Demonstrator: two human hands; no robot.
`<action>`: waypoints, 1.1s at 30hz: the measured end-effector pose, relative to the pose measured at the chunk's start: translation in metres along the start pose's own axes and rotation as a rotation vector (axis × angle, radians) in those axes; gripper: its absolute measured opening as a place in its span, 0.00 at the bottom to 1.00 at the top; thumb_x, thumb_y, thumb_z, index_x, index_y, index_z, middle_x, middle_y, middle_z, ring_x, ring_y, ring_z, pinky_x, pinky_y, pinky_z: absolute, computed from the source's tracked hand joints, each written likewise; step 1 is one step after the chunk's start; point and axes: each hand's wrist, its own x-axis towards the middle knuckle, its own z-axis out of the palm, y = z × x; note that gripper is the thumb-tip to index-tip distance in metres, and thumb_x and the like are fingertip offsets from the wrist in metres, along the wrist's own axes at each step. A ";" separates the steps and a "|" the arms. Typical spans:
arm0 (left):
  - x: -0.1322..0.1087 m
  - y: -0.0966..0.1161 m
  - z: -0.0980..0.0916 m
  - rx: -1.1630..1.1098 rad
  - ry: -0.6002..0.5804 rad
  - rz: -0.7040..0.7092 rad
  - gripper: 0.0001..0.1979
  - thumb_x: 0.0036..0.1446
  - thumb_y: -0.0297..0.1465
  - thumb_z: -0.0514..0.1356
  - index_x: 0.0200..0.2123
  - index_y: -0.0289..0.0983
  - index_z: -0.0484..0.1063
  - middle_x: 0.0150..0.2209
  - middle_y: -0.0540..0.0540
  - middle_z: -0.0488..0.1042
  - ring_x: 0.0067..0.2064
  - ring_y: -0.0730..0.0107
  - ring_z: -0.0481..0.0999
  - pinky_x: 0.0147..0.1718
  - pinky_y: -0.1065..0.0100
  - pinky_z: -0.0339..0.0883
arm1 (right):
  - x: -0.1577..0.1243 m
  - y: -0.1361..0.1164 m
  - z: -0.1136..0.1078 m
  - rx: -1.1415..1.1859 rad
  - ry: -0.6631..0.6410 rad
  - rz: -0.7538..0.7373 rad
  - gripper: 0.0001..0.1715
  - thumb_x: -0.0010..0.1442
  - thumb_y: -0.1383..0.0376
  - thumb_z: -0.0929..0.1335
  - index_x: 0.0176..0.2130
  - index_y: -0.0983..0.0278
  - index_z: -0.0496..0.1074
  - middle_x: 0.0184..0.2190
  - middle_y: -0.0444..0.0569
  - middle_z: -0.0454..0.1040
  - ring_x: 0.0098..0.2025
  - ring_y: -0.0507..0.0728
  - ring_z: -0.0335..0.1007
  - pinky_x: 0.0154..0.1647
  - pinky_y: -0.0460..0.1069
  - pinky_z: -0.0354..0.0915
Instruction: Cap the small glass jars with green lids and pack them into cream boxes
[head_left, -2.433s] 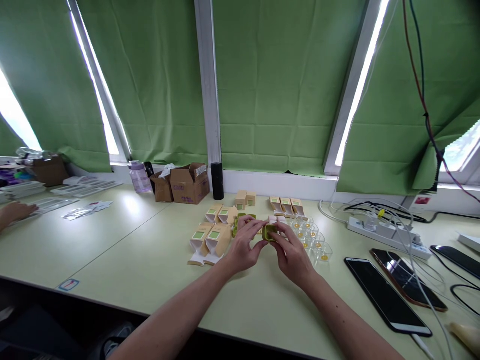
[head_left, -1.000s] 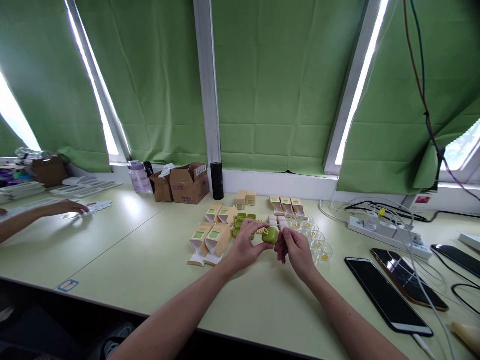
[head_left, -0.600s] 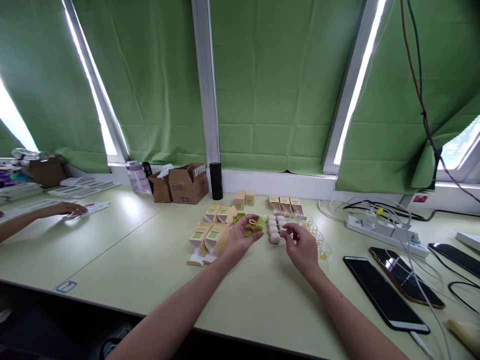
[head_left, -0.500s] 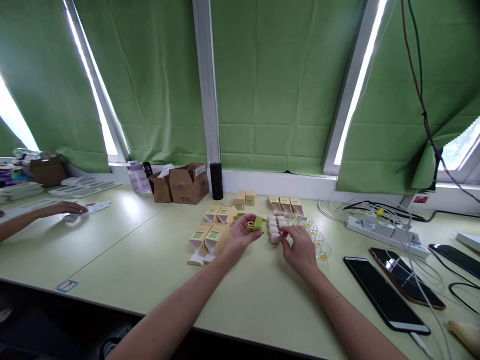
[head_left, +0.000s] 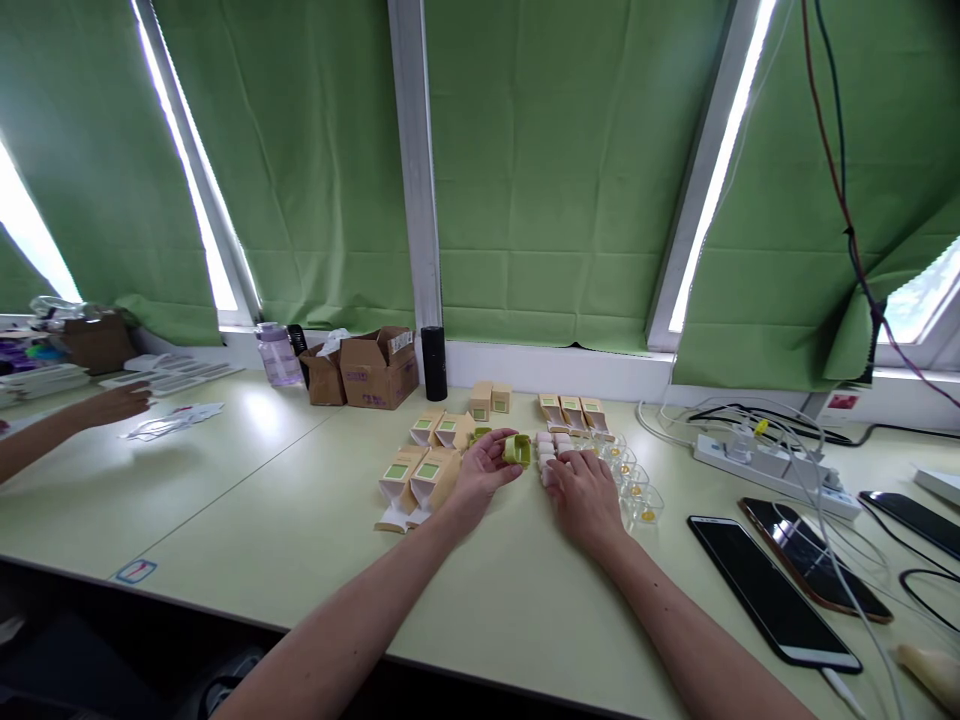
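My left hand [head_left: 480,472] pinches a small green plastic holder [head_left: 517,450], whose hollow opening faces me. To its right stand pale pink rounded blocks [head_left: 545,447] in short rows. My right hand [head_left: 589,492] is over the near end of these rows, its thumb and fingers closed on a front block, which they partly cover. Clear plastic cups [head_left: 646,508] with yellow centres line the table just right of that hand. Left of my left hand are opened tan cartons [head_left: 429,475] with green windows. Another green piece [head_left: 480,433] shows behind my left fingers.
More tan cartons [head_left: 571,412] stand farther back. Two brown cardboard boxes [head_left: 379,370], a black cylinder [head_left: 433,363] and a purple bottle [head_left: 277,355] line the wall. Phones [head_left: 772,590] and a cabled power strip [head_left: 776,475] lie right. A co-worker's hand [head_left: 120,403] is far left.
My right hand has moved slightly left onto the front pink block. The green holder has turned in my left hand. The co-worker's hand has drawn left, off the flat white packets.
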 end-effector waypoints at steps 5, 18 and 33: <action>0.000 0.000 0.000 -0.006 -0.015 -0.011 0.33 0.42 0.29 0.79 0.52 0.37 0.74 0.51 0.39 0.81 0.48 0.64 0.80 0.50 0.64 0.71 | 0.000 -0.003 0.001 -0.042 -0.022 -0.009 0.08 0.62 0.69 0.70 0.41 0.58 0.78 0.47 0.53 0.77 0.51 0.66 0.65 0.51 0.58 0.58; -0.001 0.001 -0.002 0.027 -0.005 -0.015 0.33 0.42 0.28 0.79 0.53 0.36 0.75 0.53 0.36 0.81 0.52 0.58 0.81 0.52 0.61 0.72 | 0.003 -0.002 -0.002 0.867 0.194 0.318 0.17 0.62 0.50 0.72 0.41 0.60 0.77 0.41 0.53 0.78 0.44 0.63 0.70 0.44 0.56 0.68; -0.001 0.003 0.000 0.072 0.004 -0.038 0.32 0.41 0.30 0.80 0.53 0.36 0.80 0.49 0.40 0.82 0.51 0.58 0.81 0.52 0.62 0.72 | 0.003 -0.017 -0.030 1.865 -0.077 0.588 0.25 0.51 0.49 0.81 0.42 0.59 0.79 0.39 0.50 0.80 0.40 0.59 0.77 0.34 0.50 0.71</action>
